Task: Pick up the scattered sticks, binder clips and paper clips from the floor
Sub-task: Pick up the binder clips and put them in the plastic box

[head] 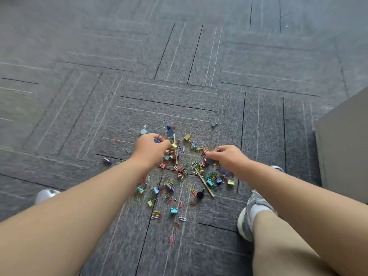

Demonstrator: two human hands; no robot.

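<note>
Both hands work the heap of spilled stationery on the grey carpet floor [179,56], seen from my remote feed. The hands are apart, one at each side of the pile's far half.

The left hand [152,148] is curled down over the heap's upper left, its fingers closed round a blue clip [157,140]. A short stick [176,157] lies just beside its fingertips. The right hand [229,158] reaches in from the opposite side, thumb and forefinger drawn together at the edge of the clips. The blur keeps me from telling whether it has hold of one.

Between the hands and nearer the person, binder clips [173,210] in cyan, yellow, pink and blue lie mixed with coloured paper clips [171,240]. A long stick [204,182] slants through them below the right hand. A few strays sit well apart from the heap: a teal clip [214,124] beyond the right hand and a purple-tipped piece [107,161] to the left of the left wrist.

A grey shoe [251,212] and a tan trouser leg [278,246] frame the scene at lower right. A grey box [342,148] stands at the right edge.
</note>
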